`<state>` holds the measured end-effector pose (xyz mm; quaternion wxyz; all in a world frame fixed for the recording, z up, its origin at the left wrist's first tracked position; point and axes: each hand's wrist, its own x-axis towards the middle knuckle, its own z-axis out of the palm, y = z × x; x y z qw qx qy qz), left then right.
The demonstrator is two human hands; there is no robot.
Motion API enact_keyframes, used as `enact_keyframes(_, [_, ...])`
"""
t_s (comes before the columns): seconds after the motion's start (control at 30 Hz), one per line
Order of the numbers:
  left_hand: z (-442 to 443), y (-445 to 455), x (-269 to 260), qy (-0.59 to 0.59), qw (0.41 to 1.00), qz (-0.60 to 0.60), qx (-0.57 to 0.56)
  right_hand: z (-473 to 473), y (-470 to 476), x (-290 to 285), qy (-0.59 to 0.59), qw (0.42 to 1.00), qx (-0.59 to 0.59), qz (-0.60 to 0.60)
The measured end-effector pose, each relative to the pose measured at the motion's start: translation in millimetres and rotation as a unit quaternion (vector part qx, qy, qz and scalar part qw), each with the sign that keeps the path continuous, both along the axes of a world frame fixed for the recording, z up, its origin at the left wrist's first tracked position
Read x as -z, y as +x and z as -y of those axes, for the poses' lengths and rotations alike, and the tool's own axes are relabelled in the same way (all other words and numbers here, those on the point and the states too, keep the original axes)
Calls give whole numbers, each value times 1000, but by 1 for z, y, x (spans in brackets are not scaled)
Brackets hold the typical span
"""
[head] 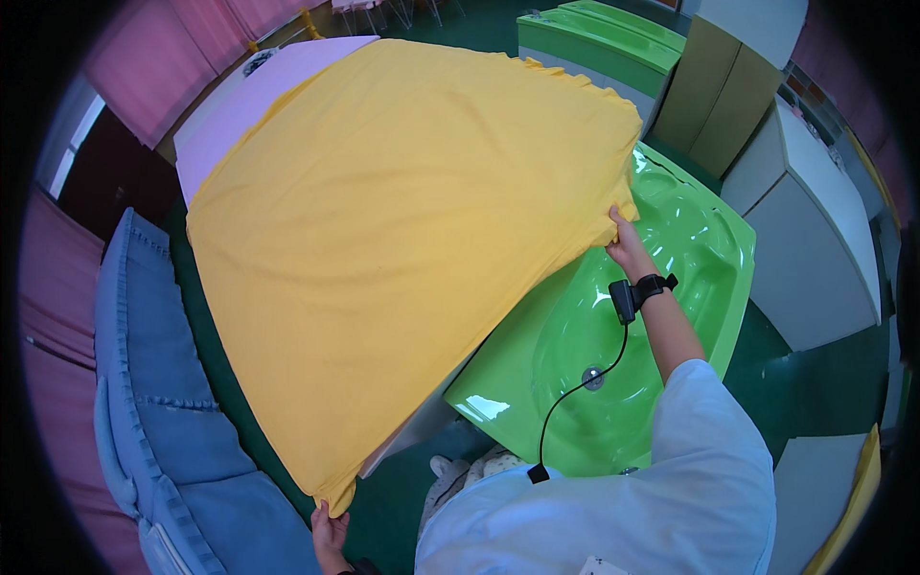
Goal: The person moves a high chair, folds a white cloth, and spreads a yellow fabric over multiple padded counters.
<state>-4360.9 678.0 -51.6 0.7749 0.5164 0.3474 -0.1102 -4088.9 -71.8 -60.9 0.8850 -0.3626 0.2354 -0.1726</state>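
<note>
A large yellow cloth sheet with a gathered, ruffled edge is stretched out before me over a table or bed. My left hand pinches its near left corner, low in the view. At the right, my right hand grips another part of the edge, above the rim of a green bathtub. A lilac surface shows past the sheet's far left edge. Most of what lies under the cloth is hidden.
The glossy green bathtub with a metal drain stands close at my right. A blue sofa runs along the left. White cabinets stand at the right. Farther back is another green tub. A black cable hangs from my right wrist device.
</note>
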Motion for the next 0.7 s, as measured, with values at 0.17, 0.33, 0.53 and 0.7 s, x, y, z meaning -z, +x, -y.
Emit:
enact_keyframes(0.17, [-2, -24, 15, -47, 993, -14, -108, -44, -4, -8, 119, 990, -79, 17])
enact_keyframes(0.33, [43, -7, 0, -245, 954, 148, -89, -107, -32, 24, 187, 960, -203, 44])
enact_keyframes(0.53, [15, -2, 21, -198, 965, 124, -122, -107, -49, 29, 4, 956, -287, -57])
enact_keyframes(0.7, [9, 0, 12, -86, 994, 42, -57, -58, -70, -6, 35, 959, -280, 36])
